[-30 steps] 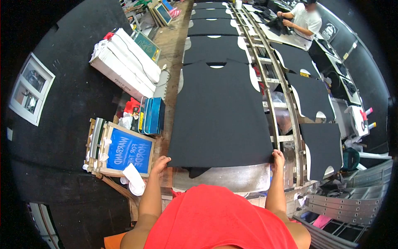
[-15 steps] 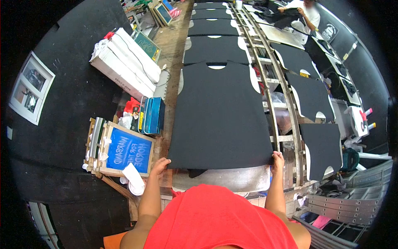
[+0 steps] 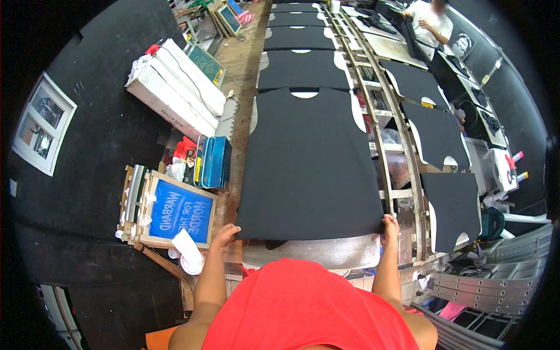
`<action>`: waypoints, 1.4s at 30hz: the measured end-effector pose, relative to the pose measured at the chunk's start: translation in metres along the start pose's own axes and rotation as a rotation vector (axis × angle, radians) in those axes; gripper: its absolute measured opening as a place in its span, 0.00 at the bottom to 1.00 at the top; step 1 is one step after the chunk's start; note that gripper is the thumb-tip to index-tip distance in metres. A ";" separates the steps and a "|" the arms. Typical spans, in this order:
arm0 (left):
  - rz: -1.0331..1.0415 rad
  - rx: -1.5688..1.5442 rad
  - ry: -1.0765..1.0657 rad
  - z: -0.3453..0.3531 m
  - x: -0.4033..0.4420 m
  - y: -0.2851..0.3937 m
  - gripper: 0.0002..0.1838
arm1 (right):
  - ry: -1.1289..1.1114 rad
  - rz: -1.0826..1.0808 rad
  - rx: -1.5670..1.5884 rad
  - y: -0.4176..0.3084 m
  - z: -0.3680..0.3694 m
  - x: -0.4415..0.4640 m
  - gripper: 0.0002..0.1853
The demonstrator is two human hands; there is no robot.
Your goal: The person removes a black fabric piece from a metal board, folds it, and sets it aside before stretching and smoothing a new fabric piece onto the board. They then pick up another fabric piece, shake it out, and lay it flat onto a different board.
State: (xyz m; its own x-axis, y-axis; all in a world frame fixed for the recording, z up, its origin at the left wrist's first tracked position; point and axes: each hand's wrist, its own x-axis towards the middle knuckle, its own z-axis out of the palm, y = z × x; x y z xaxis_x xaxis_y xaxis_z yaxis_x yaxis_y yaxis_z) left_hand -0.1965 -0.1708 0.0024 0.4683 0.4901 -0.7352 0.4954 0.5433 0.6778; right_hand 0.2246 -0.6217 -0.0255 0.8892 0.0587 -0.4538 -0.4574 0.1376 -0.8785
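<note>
A: Position of the black garment [image 3: 312,163]?
B: Laid flat directly before the wearer of the red top [image 3: 315,309], nearest in a row of similar dark pieces [image 3: 300,38]. Matte cloth, smooth, widening slightly toward the hem; pale rounded board edges show at the shoulders and a pale crescent at the neck.
A: Grip?
B: Left grip [image 3: 226,235] pinched on the near left corner of the hem; right grip [image 3: 391,225] likewise clamped on the near right corner. Hem runs nearly straight between them.
A: Below the hem?
B: A worn, greyish board [image 3: 326,254], rounded at its near corners. To the right, a ladder-like rack [image 3: 382,125], rails and rungs, parts this row from a second.
A: Framed item at left?
B: Wooden frame [image 3: 214,224], rectangular, around a blue panel [image 3: 175,207] with reversed lettering.
A: Containers?
B: Blue box [image 3: 218,160], hard-sided; contents cannot be made out. Red material [image 3: 185,147] and crumpled white material [image 3: 176,170] sit just beside it. Long white carton [image 3: 154,108], printed on one side; interior unclear. Small white tub [image 3: 191,265], round, with a white strip [image 3: 188,245] leaning across its top.
</note>
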 end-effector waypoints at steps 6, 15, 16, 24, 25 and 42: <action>0.024 -0.018 -0.023 -0.004 0.006 -0.006 0.12 | 0.012 -0.013 0.010 0.001 0.001 -0.003 0.10; -0.004 0.017 -0.063 -0.005 0.001 -0.004 0.10 | 0.020 -0.014 -0.011 0.011 -0.007 0.004 0.09; -0.005 0.016 -0.062 -0.004 0.000 -0.003 0.10 | 0.023 -0.012 -0.015 0.014 -0.008 0.006 0.09; -0.015 -0.009 -0.084 -0.010 0.008 -0.013 0.10 | 0.045 0.002 -0.025 0.017 -0.011 0.007 0.08; -0.016 -0.009 -0.084 -0.011 0.009 -0.016 0.10 | 0.053 -0.012 -0.077 0.021 -0.015 0.010 0.07; 0.343 0.247 0.276 0.015 0.108 0.061 0.25 | 0.067 -0.702 -1.139 -0.026 0.089 0.058 0.22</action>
State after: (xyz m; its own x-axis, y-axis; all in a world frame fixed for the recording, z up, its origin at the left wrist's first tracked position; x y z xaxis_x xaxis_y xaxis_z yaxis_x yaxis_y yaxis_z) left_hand -0.1049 -0.0950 -0.0353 0.4398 0.7923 -0.4229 0.5212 0.1584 0.8386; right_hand 0.2892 -0.5339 -0.0153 0.9508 0.2628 0.1639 0.3093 -0.7786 -0.5460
